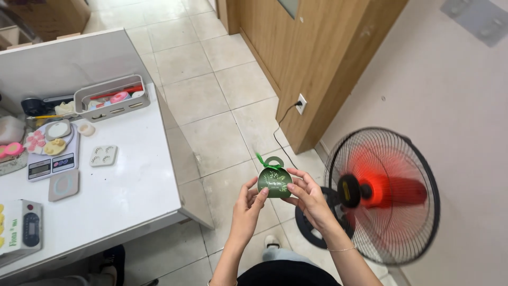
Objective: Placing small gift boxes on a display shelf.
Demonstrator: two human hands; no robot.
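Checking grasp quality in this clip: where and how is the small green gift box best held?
By its two curved side walls, one from each side, as the left hand and right hand pinch it now. The green gift box looks like thin card, upright, with a loop handle and ribbon on top, so probably grip lightly and low.

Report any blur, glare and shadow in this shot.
Head view: even, soft light; fan blades smeared to a red blur behind the sharp grille; green gift box and both hands, left hand and right hand, crisp; no harsh glare on the white table; edges bow slightly.
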